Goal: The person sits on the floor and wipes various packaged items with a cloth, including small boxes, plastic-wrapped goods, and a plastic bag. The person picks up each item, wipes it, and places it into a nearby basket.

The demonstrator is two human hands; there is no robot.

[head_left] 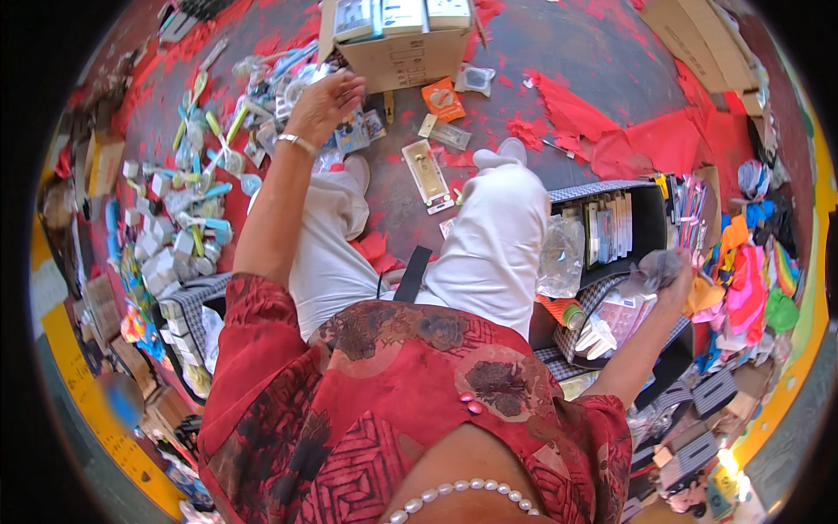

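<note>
Your left hand (325,103), fingers loosely spread, hovers at eleven o'clock over clear blister-packed items (349,131) beside the brown cardboard box (403,59). Your right hand (676,281), at three o'clock, is closed on a crumpled clear plastic bag (653,271).

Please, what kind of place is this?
Probably a small goods stall or stockroom floor: packaged items are spread over the ground, a cardboard box holds more packs, and colourful cloths are piled beside checkered bins.

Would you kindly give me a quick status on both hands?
Left hand open, reaching over the packaged items by the cardboard box. Right hand shut on a crumpled clear bag. Nothing blocking either.
</note>
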